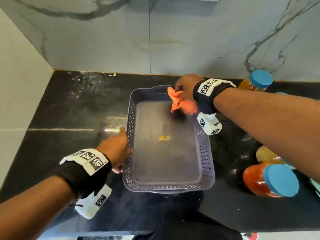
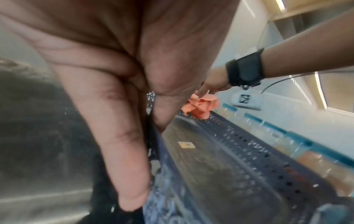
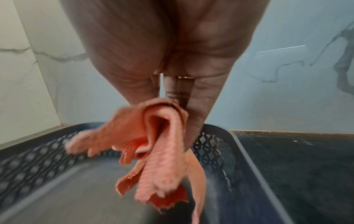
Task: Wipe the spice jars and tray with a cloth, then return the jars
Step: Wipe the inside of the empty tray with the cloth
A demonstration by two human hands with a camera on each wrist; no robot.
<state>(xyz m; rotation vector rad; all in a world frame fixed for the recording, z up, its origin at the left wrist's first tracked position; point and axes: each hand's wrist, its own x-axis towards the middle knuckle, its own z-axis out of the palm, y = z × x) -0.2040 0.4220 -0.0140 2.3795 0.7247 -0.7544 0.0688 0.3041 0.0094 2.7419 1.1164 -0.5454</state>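
Head view, from the left of the frame: I see my left hand (image 1: 115, 149) at the tray's (image 1: 205, 158) left wall, fingers (image 2: 122, 151) outside and thumb inside in the left wrist view, pinching the perforated rim. The grey tray sits mid-frame on the dark tabletop (image 1: 72, 108), with a small yellow scrap (image 1: 164, 138) on its floor. Toward the upper middle, my right hand (image 1: 186, 90) hangs over the tray's far end, its fingers (image 3: 197, 118) closed on the orange cloth (image 1: 181, 104), which dangles just above the floor. At the right edge, blue-lidded spice jars (image 1: 270, 180) stand outside the tray, one (image 1: 256, 81) near the wall.
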